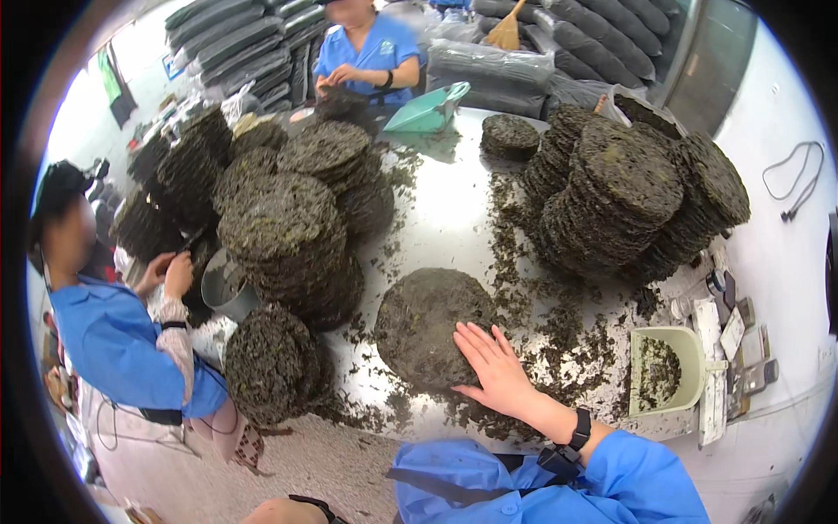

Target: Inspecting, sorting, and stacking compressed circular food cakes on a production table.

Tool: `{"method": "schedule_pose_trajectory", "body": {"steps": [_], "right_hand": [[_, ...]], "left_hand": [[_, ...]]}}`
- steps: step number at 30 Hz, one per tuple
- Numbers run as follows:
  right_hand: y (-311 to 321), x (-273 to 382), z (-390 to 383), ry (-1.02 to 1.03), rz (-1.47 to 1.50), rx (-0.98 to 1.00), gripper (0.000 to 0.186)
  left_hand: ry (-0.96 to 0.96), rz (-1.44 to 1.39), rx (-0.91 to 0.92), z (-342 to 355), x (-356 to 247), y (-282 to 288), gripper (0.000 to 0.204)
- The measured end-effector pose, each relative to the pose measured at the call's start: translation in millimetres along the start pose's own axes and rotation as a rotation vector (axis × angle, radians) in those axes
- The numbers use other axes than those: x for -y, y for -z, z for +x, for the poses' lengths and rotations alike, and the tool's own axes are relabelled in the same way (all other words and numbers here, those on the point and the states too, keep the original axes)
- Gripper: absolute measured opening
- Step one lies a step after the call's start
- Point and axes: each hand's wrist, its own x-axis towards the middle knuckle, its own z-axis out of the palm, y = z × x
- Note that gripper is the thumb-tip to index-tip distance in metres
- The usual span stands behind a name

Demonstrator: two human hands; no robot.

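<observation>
round dark disc (pixel 419 316): carried flat on surface (pixel 441 205), no long axis seen | its right side lightly covered by right hand (pixel 496 371), nearer; fingers (pixel 472 347) spread, disc mostly leftward | left hand unseen, finger state cannot be told

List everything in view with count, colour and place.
Flat disc: 1, dark, table centre
Disc stacks: several, dark, table's left and right
Loose flakes: uncounted, dark, scattered on table
Table: 1, silvery, centre
Far dustpan: 1, green, far end
Near dustpan: 1, cream, right
Bucket: 1, grey, left
Broom: 1, yellowish, background
Sacks: many, dark, background
Wall cable: 1, grey, right
Co-workers: 2, blue tops, left and far side
Right hand: 1, bare, on flat disc
Left arm: 1, bare, lower edge
</observation>
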Motion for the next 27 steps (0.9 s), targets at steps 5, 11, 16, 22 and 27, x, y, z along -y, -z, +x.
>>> {"method": "schedule_pose_trajectory", "body": {"steps": [5, 11, 16, 22, 27], "right_hand": [[4, -7, -12, 0.009, 0.017, 0.020, 0.086], [6, 0, -21, -0.030, 0.104, -0.032, 0.084], [12, 11, -59, -0.061, 0.422, -0.366, 0.045], [-55, -1, -116, -0.570, 1.349, 0.579, 0.029], [-57, -80, -93, -0.819, 0.877, -0.377, 0.018]], "left_hand": [[0.179, 0.182, -0.669, -134, 28, 18, 0.077], [0.466, 0.273, -1.802, -191, 123, 92, 0.077], [0.342, 0.271, -2.101, -182, 156, 131, 0.073], [0.386, 0.219, -2.016, -178, 152, 149, 0.057], [0.537, 0.281, -1.913, -176, 142, 155, 0.057]]}}
